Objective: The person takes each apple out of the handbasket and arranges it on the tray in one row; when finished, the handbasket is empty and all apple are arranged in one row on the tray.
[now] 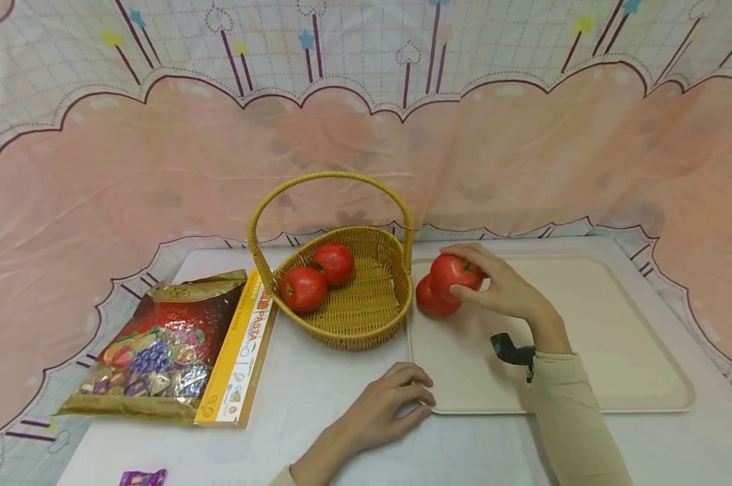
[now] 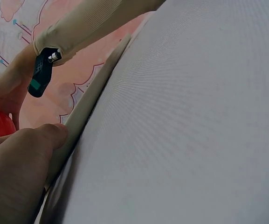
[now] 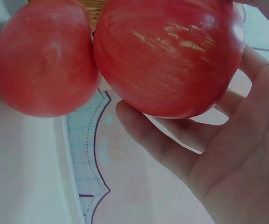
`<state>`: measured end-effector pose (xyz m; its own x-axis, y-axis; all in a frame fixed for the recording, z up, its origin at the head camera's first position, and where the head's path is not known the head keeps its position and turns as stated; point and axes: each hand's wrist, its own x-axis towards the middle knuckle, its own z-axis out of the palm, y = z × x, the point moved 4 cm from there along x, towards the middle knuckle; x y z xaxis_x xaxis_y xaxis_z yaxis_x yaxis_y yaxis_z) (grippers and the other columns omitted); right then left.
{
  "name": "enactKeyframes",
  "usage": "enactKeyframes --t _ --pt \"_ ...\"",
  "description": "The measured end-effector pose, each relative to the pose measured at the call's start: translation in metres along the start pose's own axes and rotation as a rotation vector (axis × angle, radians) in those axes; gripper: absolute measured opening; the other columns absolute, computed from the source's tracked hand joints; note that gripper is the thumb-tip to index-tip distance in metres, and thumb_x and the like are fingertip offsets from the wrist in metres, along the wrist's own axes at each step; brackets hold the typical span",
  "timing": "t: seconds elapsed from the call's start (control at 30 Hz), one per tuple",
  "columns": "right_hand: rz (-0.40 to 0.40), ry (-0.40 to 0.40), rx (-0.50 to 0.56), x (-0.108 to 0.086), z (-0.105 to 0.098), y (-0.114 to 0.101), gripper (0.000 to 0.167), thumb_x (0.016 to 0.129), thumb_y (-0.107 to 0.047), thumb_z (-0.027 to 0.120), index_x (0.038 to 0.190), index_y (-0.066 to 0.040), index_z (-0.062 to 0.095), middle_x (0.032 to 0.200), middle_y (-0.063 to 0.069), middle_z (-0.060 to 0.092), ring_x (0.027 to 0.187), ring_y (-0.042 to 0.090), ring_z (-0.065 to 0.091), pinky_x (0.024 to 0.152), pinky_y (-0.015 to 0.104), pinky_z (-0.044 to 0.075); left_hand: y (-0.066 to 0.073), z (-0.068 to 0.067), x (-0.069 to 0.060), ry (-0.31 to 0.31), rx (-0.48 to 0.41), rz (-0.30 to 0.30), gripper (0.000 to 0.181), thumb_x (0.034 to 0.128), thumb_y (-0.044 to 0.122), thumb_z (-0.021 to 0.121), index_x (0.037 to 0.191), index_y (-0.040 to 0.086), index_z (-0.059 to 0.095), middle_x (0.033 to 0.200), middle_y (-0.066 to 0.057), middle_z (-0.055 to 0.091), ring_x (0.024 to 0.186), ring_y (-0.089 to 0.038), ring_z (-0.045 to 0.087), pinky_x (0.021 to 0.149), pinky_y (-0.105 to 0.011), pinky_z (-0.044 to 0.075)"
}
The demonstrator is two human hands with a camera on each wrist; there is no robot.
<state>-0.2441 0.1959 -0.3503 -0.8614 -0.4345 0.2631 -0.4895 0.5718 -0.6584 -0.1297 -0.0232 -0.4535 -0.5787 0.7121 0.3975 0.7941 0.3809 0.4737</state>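
My right hand (image 1: 506, 287) grips a red apple (image 1: 453, 273) between thumb and fingers at the left side of the beige tray (image 1: 585, 337). In the right wrist view this apple (image 3: 169, 56) has yellowish streaks, and the fingers curve along its side. Right against it, a second apple (image 3: 45, 60) sits on the tray. My left hand (image 1: 384, 408) lies at the tray's near left corner, fingers loosely bent and their tips at the rim. Left of the tray stands a wicker basket (image 1: 366, 331) with a tall handle, holding two apples (image 1: 303, 289).
A yellow pasta box (image 1: 238, 358) lies left of the basket, with a bag of fruit candy (image 1: 159, 344) beside it. Near the table's front edge lies a small purple wrapped candy (image 1: 143, 478). Patterned cloth (image 1: 342, 148) hangs behind the table.
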Motion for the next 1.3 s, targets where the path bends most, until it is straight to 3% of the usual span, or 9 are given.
enactKeyframes --t 0.57,0.87,1.3 --pt "0.108 -0.018 0.005 -0.008 -0.01 0.016 0.057 0.085 -0.029 0.069 0.136 -0.035 0.044 0.136 -0.003 0.046 0.115 0.02 0.047 0.086 0.042 0.046 0.001 0.0 0.001 0.002 -0.003 0.007 0.007 0.0921 0.029 0.061 0.095 0.026 0.066 0.116 0.011 0.056 0.118 -0.003 0.046 0.099 -0.019 0.042" --pt "0.147 -0.059 0.007 -0.011 -0.014 0.023 0.058 0.088 -0.029 0.066 0.141 -0.025 0.041 0.138 0.006 0.044 0.121 0.029 0.044 0.091 0.05 0.046 0.001 -0.001 0.002 0.004 -0.001 0.006 0.006 0.0916 0.028 0.062 0.095 0.026 0.067 0.117 0.011 0.056 0.119 -0.004 0.046 0.099 -0.02 0.042" --pt "0.179 -0.06 -0.003 -0.015 -0.018 0.031 0.059 0.088 -0.03 0.065 0.141 -0.025 0.039 0.139 0.009 0.043 0.122 0.031 0.043 0.094 0.053 0.043 0.002 0.0 0.001 -0.003 -0.002 -0.003 0.007 0.0915 0.028 0.062 0.095 0.026 0.067 0.117 0.011 0.056 0.119 -0.003 0.046 0.1 -0.019 0.042"
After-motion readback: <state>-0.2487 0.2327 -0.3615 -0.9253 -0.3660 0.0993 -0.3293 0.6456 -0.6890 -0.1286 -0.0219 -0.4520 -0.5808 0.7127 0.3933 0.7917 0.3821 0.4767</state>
